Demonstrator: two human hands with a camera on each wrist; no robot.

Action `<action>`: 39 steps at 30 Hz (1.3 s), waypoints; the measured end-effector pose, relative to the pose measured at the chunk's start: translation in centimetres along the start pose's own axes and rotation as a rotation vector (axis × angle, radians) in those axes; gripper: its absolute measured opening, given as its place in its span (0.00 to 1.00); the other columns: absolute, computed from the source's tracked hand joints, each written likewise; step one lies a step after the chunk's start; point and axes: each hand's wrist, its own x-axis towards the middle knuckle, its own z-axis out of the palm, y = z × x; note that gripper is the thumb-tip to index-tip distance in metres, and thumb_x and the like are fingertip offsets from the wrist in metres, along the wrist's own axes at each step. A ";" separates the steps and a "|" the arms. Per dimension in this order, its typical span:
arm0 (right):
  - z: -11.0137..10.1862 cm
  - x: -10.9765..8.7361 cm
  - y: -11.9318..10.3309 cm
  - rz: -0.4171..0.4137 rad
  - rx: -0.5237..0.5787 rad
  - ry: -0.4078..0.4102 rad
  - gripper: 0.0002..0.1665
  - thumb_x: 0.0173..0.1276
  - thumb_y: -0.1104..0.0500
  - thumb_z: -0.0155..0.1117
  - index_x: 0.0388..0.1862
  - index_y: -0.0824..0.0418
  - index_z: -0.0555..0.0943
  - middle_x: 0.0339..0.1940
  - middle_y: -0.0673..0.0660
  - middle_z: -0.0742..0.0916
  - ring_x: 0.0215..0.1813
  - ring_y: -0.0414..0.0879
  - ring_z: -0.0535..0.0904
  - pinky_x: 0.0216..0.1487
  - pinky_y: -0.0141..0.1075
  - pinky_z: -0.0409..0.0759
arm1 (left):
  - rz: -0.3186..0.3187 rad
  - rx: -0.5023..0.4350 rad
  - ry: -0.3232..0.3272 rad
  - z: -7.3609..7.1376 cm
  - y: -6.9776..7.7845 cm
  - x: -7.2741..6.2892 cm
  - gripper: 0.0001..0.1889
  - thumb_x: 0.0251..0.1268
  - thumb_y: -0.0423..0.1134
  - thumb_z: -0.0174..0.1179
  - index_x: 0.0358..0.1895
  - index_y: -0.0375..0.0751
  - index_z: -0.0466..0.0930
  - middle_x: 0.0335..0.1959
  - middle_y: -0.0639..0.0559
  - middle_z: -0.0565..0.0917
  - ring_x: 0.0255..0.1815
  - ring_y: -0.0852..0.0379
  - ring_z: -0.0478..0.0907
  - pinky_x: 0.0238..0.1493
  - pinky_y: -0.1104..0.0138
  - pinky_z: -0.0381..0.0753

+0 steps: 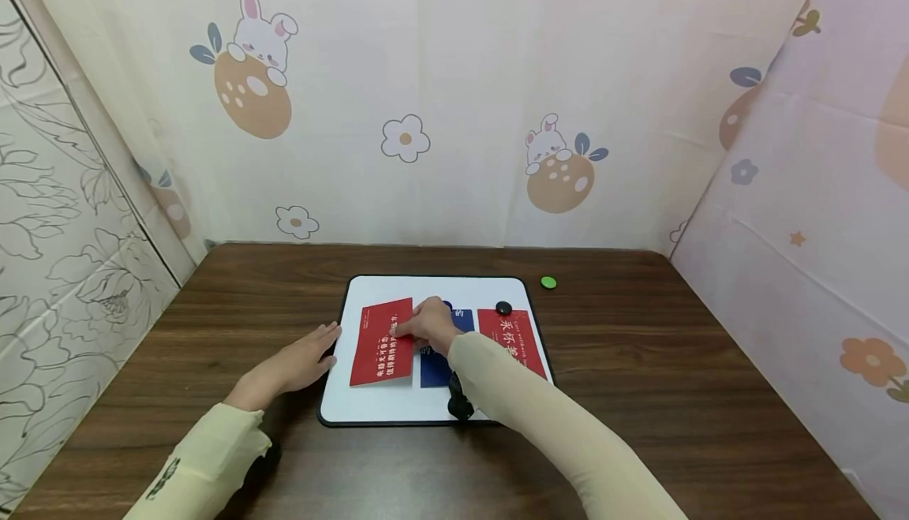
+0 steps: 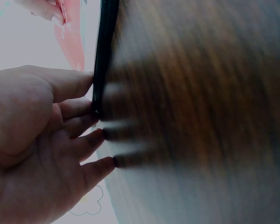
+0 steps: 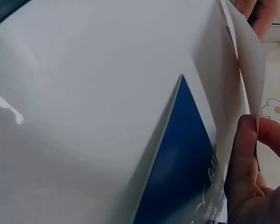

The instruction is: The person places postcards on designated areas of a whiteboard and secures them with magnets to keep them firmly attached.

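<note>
Between its thumb and fingers my right hand (image 1: pixel 433 324) pinches the right edge of a red card (image 1: pixel 372 338) with white lettering. The card is tilted up over the left part of a black-rimmed whiteboard (image 1: pixel 355 405); the right wrist view shows its pale back (image 3: pixel 252 70). Partly under my right hand and forearm lies a blue card (image 1: pixel 435 370) on the board. Fingertips of my left hand (image 1: pixel 301 362) touch the board's left rim, and the left wrist view shows them against the black edge (image 2: pixel 105 46). A second red card (image 1: pixel 525 334) lies at the board's right, partly covered by my sleeve.
A round black magnet (image 1: pixel 503 308) sits at the top of the right red card. A dark blue round piece (image 1: pixel 447 305) shows just beyond my right hand. On the brown wooden table (image 1: pixel 639 362), a green disc (image 1: pixel 548 282) lies past the board's far right corner.
</note>
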 end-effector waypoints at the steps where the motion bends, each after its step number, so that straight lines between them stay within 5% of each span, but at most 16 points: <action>1: 0.0 0.0 0.0 -0.010 -0.017 0.000 0.21 0.52 0.58 0.77 0.35 0.63 0.74 0.31 0.57 0.83 0.29 0.46 0.83 0.25 0.31 0.81 | 0.002 0.000 0.001 0.0 0.0 0.0 0.30 0.67 0.34 0.56 0.68 0.24 0.59 0.69 0.27 0.60 0.70 0.31 0.54 0.64 0.43 0.59; 28: -0.4 0.2 0.8 -0.125 -0.232 -0.021 0.25 0.51 0.52 0.78 0.34 0.64 0.73 0.24 0.57 0.80 0.19 0.47 0.81 0.21 0.30 0.78 | -0.010 -0.007 -0.008 0.2 0.0 0.0 0.30 0.68 0.34 0.55 0.69 0.24 0.59 0.69 0.28 0.59 0.70 0.32 0.53 0.65 0.43 0.59; 39: -0.4 -0.1 0.2 -0.114 -0.303 -0.030 0.31 0.50 0.49 0.78 0.43 0.66 0.75 0.26 0.56 0.81 0.19 0.47 0.81 0.22 0.30 0.78 | -0.012 -0.004 0.000 0.0 0.0 0.0 0.30 0.67 0.35 0.56 0.69 0.24 0.59 0.69 0.27 0.59 0.70 0.31 0.53 0.64 0.42 0.59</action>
